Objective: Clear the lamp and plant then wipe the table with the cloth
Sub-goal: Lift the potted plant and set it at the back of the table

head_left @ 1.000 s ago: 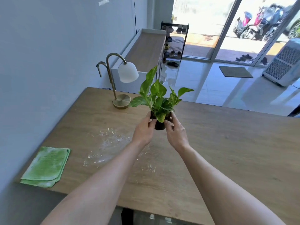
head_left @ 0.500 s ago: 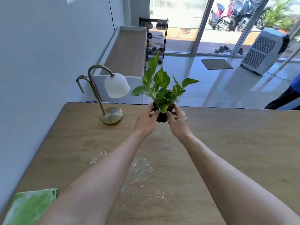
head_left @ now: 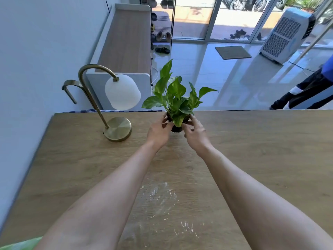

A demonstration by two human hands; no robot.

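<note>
Two hands point(head_left: 177, 133) around unlabelled plant point(head_left: 177, 98)

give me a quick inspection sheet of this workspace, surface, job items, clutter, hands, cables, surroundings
surface: wooden table, whitish smears and crumbs near the front edge
job's things: plant in a dark pot, held near the far edge; brass lamp stands at the far left; green cloth just shows at the bottom left corner
clutter: nothing seen besides the smears
grippers: left hand and right hand both grip the pot from either side
cables: a dark cable runs down the wall; lamp cord not visible
surroundings: sideboard, shoe rack, doormat, air cooler, another person's leg at right
</note>
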